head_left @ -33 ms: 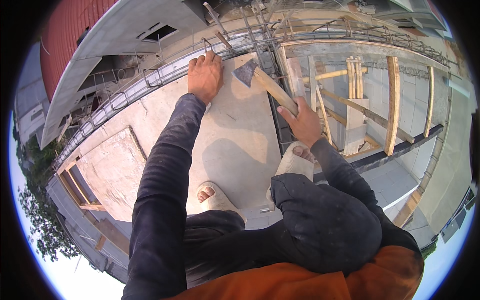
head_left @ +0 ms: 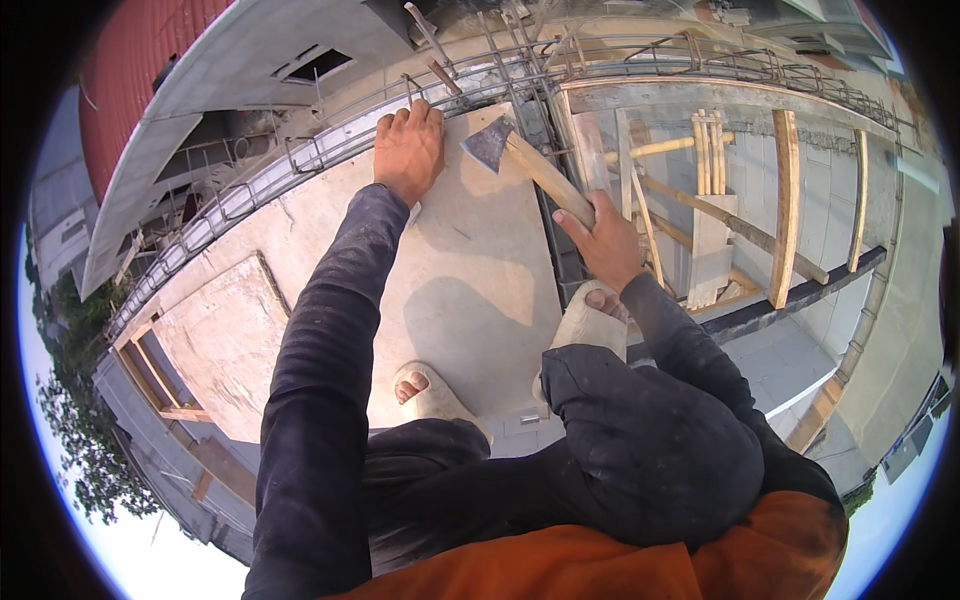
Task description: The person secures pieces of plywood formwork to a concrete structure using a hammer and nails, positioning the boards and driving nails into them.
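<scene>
My right hand (head_left: 606, 240) is closed round the wooden handle of a hatchet (head_left: 550, 178). Its dark wedge-shaped head (head_left: 488, 146) is just above the far right corner of a pale, dusty panel (head_left: 480, 240). My left hand (head_left: 409, 150) rests palm down at the panel's far edge. Its fingers bend over that edge beside the steel bars, and the fingertips are hidden. A small pale thing (head_left: 414, 212) shows under the left wrist, too little of it to name. My feet in light sandals stand at the panel's near side, the left one (head_left: 430, 392) on it.
Tied steel reinforcing bars (head_left: 300, 155) run along the far edge, with upright rods (head_left: 495, 45) at the corner. To the right, timber battens (head_left: 783, 210) and poles (head_left: 735, 230) span a deep opening with block walls. A second board (head_left: 220, 320) lies at left, beside a wooden frame (head_left: 160, 370).
</scene>
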`<act>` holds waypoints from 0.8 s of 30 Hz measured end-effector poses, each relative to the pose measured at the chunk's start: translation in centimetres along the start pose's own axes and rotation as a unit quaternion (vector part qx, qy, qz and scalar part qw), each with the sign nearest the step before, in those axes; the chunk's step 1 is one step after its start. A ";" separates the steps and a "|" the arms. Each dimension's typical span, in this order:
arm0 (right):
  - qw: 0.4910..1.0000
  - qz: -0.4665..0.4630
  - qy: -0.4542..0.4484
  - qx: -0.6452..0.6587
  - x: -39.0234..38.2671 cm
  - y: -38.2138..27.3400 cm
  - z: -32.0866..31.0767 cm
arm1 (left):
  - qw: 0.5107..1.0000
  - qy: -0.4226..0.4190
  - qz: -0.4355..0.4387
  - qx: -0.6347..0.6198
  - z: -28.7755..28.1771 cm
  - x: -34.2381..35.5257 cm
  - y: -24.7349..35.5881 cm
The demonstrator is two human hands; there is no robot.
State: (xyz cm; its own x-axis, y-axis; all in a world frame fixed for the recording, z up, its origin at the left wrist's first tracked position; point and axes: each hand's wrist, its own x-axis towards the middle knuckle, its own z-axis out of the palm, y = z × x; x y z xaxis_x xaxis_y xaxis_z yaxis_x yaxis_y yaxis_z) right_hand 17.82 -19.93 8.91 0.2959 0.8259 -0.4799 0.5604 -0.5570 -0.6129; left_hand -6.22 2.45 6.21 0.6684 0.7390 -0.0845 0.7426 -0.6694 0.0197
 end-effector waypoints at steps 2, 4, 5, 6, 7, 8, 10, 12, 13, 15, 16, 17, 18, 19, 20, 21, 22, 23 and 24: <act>1.000 0.002 -0.007 0.001 -0.1 -0.1 -0.1 | 0.999 -0.028 0.038 0.016 -0.2 0.2 -0.5; 0.999 -0.009 0.002 -0.031 0.2 0.0 0.1 | 0.995 -0.027 0.078 0.052 -0.4 0.5 -0.9; 0.999 -0.016 0.005 -0.046 0.3 0.0 0.2 | 0.994 -0.026 0.087 0.054 -0.5 0.5 -1.1; 0.999 -0.012 -0.009 -0.044 0.4 0.0 0.2 | 0.994 -0.024 0.095 0.057 -0.6 0.3 -1.3; 0.999 -0.010 -0.019 -0.044 0.8 -0.4 -0.2 | 0.993 -0.018 0.103 0.059 -0.6 0.4 -1.7; 0.999 -0.009 -0.029 -0.044 1.0 -0.8 -0.5 | 0.994 -0.029 0.096 0.046 -0.6 0.3 -1.8; 0.996 -0.007 -0.056 -0.065 1.1 -1.1 -1.0 | 0.996 -0.045 0.081 -0.007 -0.9 0.1 -2.0; 0.997 -0.010 -0.053 -0.063 1.1 -1.4 -1.0 | 0.996 -0.036 0.064 -0.057 -1.1 0.0 -2.6; 0.998 -0.014 -0.038 -0.051 0.9 -1.5 -0.6 | 0.995 -0.020 0.054 -0.082 -1.1 -0.2 -3.1; 0.998 -0.017 -0.033 -0.041 1.1 -2.0 -0.2 | 0.993 -0.010 0.044 -0.111 -0.9 -0.5 -3.5; 0.998 -0.015 -0.044 -0.042 1.5 -2.7 -0.3 | 0.992 -0.017 0.043 -0.115 -1.2 -0.9 -3.5; 0.997 -0.013 -0.056 -0.043 1.8 -3.2 -0.3 | 0.992 -0.024 0.043 -0.120 -1.3 -1.2 -3.5; 0.998 -0.010 -0.054 -0.044 2.1 -3.5 0.0 | 0.992 -0.014 0.029 -0.122 -1.3 -1.5 -3.6; 0.998 -0.009 -0.051 -0.046 2.3 -3.8 0.2 | 0.992 -0.002 0.015 -0.125 -1.4 -1.7 -3.7; 0.998 -0.007 -0.049 -0.049 2.4 -3.9 0.4 | 0.992 0.010 0.000 -0.128 -1.4 -1.9 -3.9; 0.998 -0.013 -0.040 -0.042 2.4 -3.8 0.7 | 0.989 -0.023 -0.026 -0.147 -1.5 -2.0 -4.2; 0.999 -0.019 -0.031 -0.036 2.4 -3.7 1.1 | 0.983 -0.055 -0.053 -0.165 -1.8 -2.0 -4.6; 0.999 -0.026 -0.023 -0.030 2.3 -3.6 1.3 | 0.976 -0.086 -0.080 -0.183 -2.0 -2.0 -5.0; 0.999 -0.017 -0.030 -0.025 2.3 -3.5 1.4 | 0.975 -0.080 -0.077 -0.190 -2.0 -2.1 -5.2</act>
State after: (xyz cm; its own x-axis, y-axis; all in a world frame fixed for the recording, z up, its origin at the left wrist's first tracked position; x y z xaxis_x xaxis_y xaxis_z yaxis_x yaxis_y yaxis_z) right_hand 15.44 -16.14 9.09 0.2300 0.8368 -0.4969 0.6085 -0.5221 -0.5976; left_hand -11.37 4.55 8.24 0.5545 0.7872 -0.2699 0.8164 -0.4518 0.3598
